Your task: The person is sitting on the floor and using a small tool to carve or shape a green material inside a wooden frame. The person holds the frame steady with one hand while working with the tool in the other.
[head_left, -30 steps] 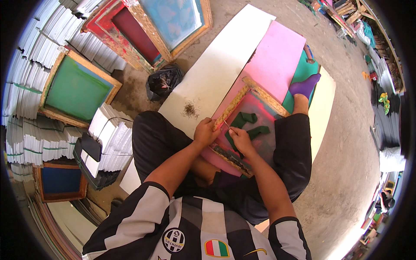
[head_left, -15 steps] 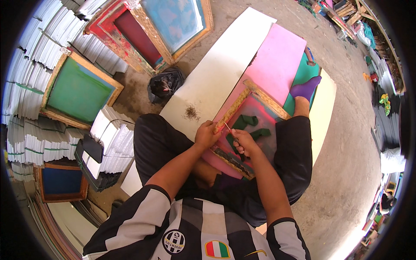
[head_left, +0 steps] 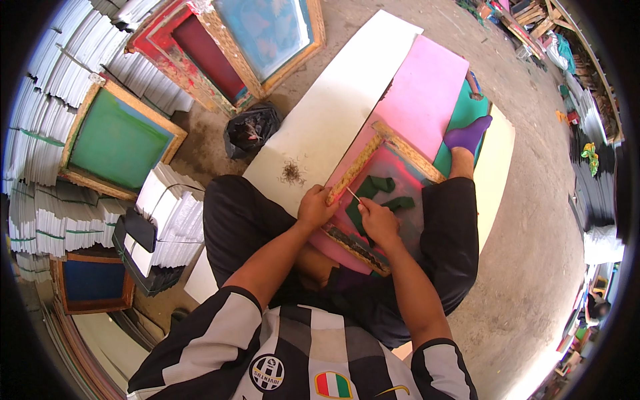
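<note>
A wooden screen-printing frame rests across my lap, its mesh smeared pink and grey. My left hand is closed round the frame's left rail. In my right hand, fingers wrapped, is a thin screwdriver-like tool; its handle is mostly hidden. The tool's tip points at the inner side of that rail, close to my left fingers. A dark green cloth lies within the frame. Left of it, on a white board, sits a small heap of thin dark bits.
Beyond the frame lies a pink sheet, with a hammer near the green sheet. A black plastic bag stands on the left. More screen frames lean by stacked white sheets. My purple-socked foot is at right.
My right hand has turned over slightly, its back now facing up more, with the tool still against the rail. The left hand keeps its hold on the frame.
</note>
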Action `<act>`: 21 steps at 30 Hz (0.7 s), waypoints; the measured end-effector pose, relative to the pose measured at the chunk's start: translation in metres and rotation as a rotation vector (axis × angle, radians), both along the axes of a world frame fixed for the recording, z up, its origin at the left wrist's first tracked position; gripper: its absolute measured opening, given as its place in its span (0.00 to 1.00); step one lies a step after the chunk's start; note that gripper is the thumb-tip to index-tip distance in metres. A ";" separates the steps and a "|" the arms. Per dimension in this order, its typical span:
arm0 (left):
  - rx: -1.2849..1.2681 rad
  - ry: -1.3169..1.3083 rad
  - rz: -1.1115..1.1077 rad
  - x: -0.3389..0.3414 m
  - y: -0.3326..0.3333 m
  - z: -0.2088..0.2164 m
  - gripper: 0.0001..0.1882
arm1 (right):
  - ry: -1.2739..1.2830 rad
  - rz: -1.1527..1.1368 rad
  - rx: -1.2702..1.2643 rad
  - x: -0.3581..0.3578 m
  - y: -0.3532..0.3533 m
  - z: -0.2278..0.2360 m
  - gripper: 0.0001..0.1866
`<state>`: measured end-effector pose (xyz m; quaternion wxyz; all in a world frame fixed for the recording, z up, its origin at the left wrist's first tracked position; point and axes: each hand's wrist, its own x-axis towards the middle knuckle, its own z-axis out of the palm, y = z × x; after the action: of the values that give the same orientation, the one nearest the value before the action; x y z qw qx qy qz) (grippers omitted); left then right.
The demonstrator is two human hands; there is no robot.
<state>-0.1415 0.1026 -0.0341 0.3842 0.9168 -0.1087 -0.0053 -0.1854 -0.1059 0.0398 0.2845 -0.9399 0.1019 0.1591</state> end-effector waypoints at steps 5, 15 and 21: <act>-0.035 0.009 0.003 -0.001 -0.002 0.003 0.23 | -0.001 0.035 -0.042 -0.002 0.005 0.011 0.18; -0.040 0.007 0.012 0.000 -0.002 0.003 0.22 | 0.035 0.085 -0.128 0.000 0.016 0.018 0.16; -0.025 -0.006 0.007 0.000 0.000 -0.003 0.23 | 0.076 0.198 -0.238 0.006 0.030 0.022 0.14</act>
<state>-0.1416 0.1022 -0.0373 0.3952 0.9124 -0.1065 0.0002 -0.1791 -0.0764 0.0619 0.1499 -0.9657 0.0374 0.2088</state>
